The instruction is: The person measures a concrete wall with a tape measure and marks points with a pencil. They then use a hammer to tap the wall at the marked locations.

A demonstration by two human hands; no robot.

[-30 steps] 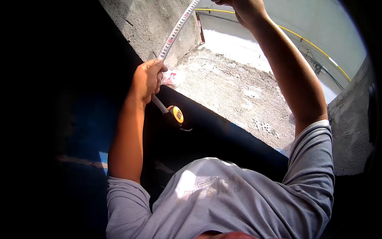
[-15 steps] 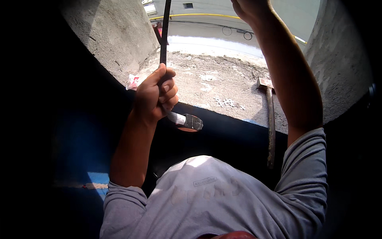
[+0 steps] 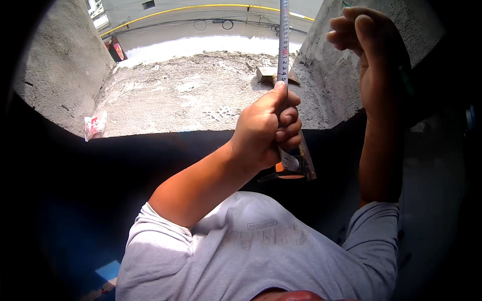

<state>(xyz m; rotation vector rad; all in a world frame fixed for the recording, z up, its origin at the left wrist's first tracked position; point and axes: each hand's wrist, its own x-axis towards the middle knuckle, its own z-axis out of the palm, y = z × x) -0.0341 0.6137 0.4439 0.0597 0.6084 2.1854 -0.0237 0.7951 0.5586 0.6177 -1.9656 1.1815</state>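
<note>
My left hand (image 3: 266,125) is closed round a tape measure, thumb pressed on its pale marked blade (image 3: 283,45), which runs up past the top edge. Below the fist hangs the black and orange tape measure case (image 3: 291,173), partly hidden. Raised at the right is my right hand (image 3: 374,50), in shadow, with its fingers bent. Thin green ends (image 3: 405,80) show on both sides of it, like one slim stick held across the palm; most of it is hidden. Behind my left fist a hammer (image 3: 266,75) lies on the ledge, its handle sticking out over the edge.
White cross-shaped tile spacers (image 3: 218,114) lie on the rough concrete ledge (image 3: 165,100). A red and white plastic bag (image 3: 94,125) sits at its left front corner. Concrete side walls (image 3: 65,60) flank the opening. Outside, a yellow pipe (image 3: 191,7) and cables run along a wall.
The view has shifted to the right. My left hand has moved across in front of the hammer, and the blade's marked face now shows. My right hand has come down into full view.
</note>
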